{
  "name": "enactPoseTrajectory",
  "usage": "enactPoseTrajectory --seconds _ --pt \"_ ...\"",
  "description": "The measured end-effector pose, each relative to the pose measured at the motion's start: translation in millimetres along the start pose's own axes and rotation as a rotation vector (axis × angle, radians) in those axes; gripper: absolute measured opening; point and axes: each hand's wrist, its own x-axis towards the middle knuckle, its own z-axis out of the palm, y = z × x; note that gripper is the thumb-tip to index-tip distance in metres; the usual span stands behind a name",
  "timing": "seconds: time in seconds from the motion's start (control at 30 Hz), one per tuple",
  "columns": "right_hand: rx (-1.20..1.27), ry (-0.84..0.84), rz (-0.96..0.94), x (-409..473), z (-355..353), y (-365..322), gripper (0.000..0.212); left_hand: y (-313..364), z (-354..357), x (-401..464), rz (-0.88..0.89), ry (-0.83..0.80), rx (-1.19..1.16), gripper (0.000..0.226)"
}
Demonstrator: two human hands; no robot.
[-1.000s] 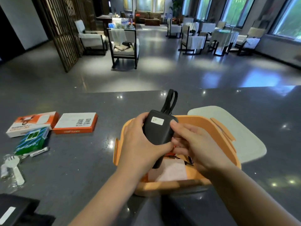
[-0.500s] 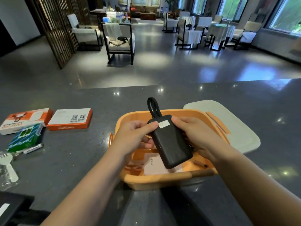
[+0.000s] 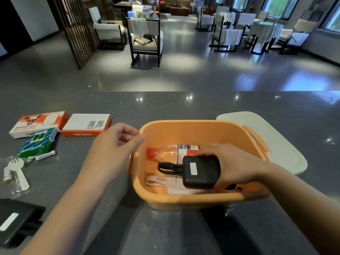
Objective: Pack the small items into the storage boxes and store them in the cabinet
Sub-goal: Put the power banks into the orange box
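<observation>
An orange storage box (image 3: 184, 200) stands open on the grey counter in front of me. My right hand (image 3: 237, 165) grips a black power bank (image 3: 201, 172) with a looped strap, low inside the box. Under it lie a clear bottle with a red cap (image 3: 165, 152) and pale flat packets (image 3: 173, 185). My left hand (image 3: 114, 146) hovers just left of the box rim, fingers relaxed and holding nothing.
The box's white lid (image 3: 272, 140) lies to the right. On the left lie two orange-white cartons (image 3: 86, 125) (image 3: 36, 124), a green box (image 3: 38, 142), a battery (image 3: 46, 155) and a wrapped white utensil (image 3: 17, 173). A black object (image 3: 16, 221) sits at the near left.
My left hand let go of the power bank and drew back to the left of the box. My right hand turned the power bank sideways and lowered it into the box.
</observation>
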Motion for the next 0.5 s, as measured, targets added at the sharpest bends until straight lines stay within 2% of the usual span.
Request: enactPoseTrajectory --seconds 0.07,0.17,0.4,0.43,0.5 --pt "-0.028 -0.079 -0.05 10 8 -4 0.079 -6 -1 -4 0.03 -0.028 0.073 0.01" --pt "-0.019 -0.099 -0.105 25 21 -15 0.069 -13 12 -17 0.07 -0.096 0.128 0.017" --pt "0.015 -0.154 -0.028 23 26 -28 0.067 -40 6 -39 0.093 -0.015 0.091 0.024" --pt "0.019 -0.146 0.01 22 20 -34 0.068 -47 1 -44 0.089 0.007 0.068 0.026" --pt "0.059 0.045 0.032 25 4 -56 0.063 -63 -15 -51 0.072 0.1 0.044 0.028"
